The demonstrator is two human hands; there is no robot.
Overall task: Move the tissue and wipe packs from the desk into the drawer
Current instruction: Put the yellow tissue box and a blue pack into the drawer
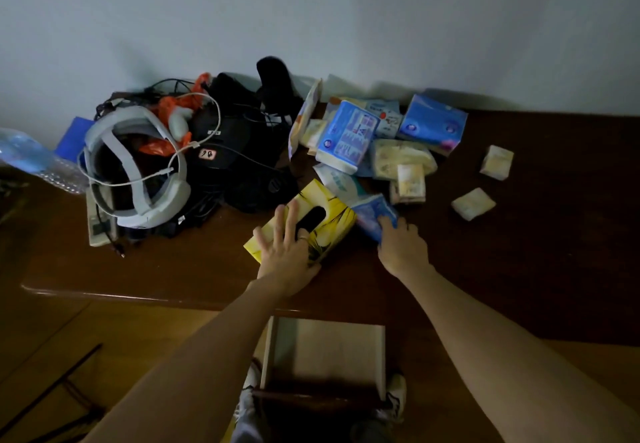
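A: The left hand [289, 247] lies flat on the yellow box [304, 222], its fingers spread wide and not closed around it. The right hand [401, 243] has its fingers curled on a blue pack [374, 214], which touches the box's right end.

B: And the drawer [325, 352]?

A: It is pulled open below the desk [536, 252] edge, between the two arms (it looks bare inside). The other packs [374, 141] are heaped near the wall, and two small ones [485, 183] lie apart at the right.

B: What may go wrong?

A: The box is broad, so one flat palm may let it slide or tip when it is lifted. The soft pack could slip from a fingertip hold. Cables [207, 151] and a headset [138, 172] lie just beside the box, and dragging it may catch them.

B: How does the box look?

A: Yellow cardboard with a dark oval slot on top. It lies diagonally near the front edge.
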